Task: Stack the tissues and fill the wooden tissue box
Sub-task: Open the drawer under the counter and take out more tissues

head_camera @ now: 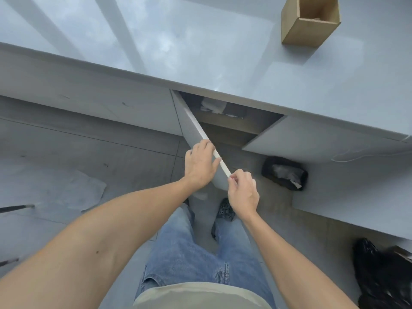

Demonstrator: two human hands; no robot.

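The wooden tissue box [308, 23] stands open-topped on the grey counter [200, 52] at the far right; something pale shows inside it. Below the counter a cabinet door [196, 128] is swung open towards me. My left hand [200, 166] grips the door's top edge, fingers curled over it. My right hand [243, 192] pinches the door's near corner between thumb and fingers. Inside the cabinet a white pack, perhaps tissues [213, 105], lies on a wooden shelf [229, 123].
A second cabinet door [312, 139] hangs open to the right. A black bag with pale contents [284, 175] sits on the floor under it, and another black bag [383, 275] lies at the lower right. My legs and shoes stand close to the door.
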